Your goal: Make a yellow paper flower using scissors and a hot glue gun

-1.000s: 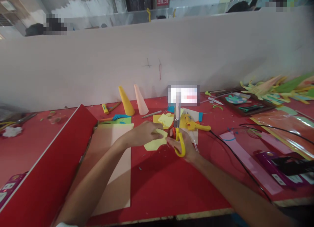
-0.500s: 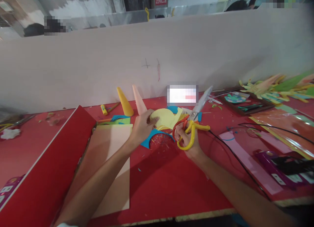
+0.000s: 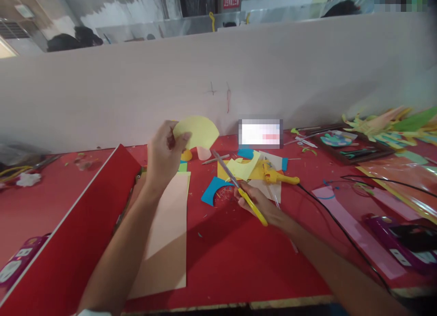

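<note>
My left hand [image 3: 167, 147] pinches a yellow paper fan shape [image 3: 198, 133] by its left side, raised above the table. Yellow-handled scissors [image 3: 251, 204] are in my right hand [image 3: 254, 200], their blades pointing up and left. Just beyond the right hand lie yellow paper scraps [image 3: 244, 168], a blue paper piece [image 3: 215, 191] and a yellow glue gun [image 3: 273, 172]. The tips of two cones, one yellow [image 3: 186, 155] and one pink [image 3: 204, 152], are hidden behind the fan shape.
A red upright board [image 3: 75, 229] stands at the left beside pale paper sheets [image 3: 167, 243]. At the right are pink strips [image 3: 358, 234], a purple device [image 3: 392, 243], a black cable [image 3: 341, 231] and a dark tray [image 3: 355, 154]. A white partition [image 3: 153, 88] runs behind the table.
My left hand has lifted the yellow paper up and left, away from the scraps. The scissors have turned from pointing up-right to up-left and come lower. The view has shifted slightly.
</note>
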Available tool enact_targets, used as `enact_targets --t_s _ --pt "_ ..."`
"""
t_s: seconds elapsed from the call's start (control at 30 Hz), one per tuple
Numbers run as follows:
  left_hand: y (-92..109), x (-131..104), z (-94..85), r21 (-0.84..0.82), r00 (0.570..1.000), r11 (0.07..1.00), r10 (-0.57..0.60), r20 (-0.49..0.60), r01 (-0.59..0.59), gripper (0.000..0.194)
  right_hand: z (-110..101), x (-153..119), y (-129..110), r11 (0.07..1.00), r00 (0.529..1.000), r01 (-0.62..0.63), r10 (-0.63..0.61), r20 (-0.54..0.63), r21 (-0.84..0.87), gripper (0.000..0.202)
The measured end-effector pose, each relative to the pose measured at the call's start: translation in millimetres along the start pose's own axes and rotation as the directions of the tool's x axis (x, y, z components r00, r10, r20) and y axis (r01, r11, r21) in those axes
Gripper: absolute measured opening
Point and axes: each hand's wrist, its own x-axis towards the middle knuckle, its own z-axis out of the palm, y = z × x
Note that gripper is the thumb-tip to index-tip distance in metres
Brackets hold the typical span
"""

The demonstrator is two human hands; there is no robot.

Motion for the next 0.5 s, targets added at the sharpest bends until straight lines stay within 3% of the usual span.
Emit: enact_targets --t_s 0.1,0.23,0.37,0.5 --pt "11 -1 -7.5 0.129 0.991 0.992 -0.018 0.136 0.001 0.015 -5 1 0 0.997 0.987 -0.078 0.081 0.137 -0.027 0.041" --pt "25 -5 -8.2 0.23 0.964 0.973 -0.034 0.265 -0.029 0.011 -13 3 -1 0.988 0.978 -0.069 0.095 0.184 -0.142 0.039" --pt "28 -7 -3.3 0.227 0.955 0.972 -0.015 0.296 -0.055 0.011 -17 5 -1 0.959 0.98 0.007 0.05 0.192 -0.283 0.043" --pt "24 -7 -1.8 0.219 0.948 0.975 -0.028 0.317 -0.045 0.013 -18 5 -1 0.955 0.979 -0.006 0.067 0.193 -0.298 0.048"
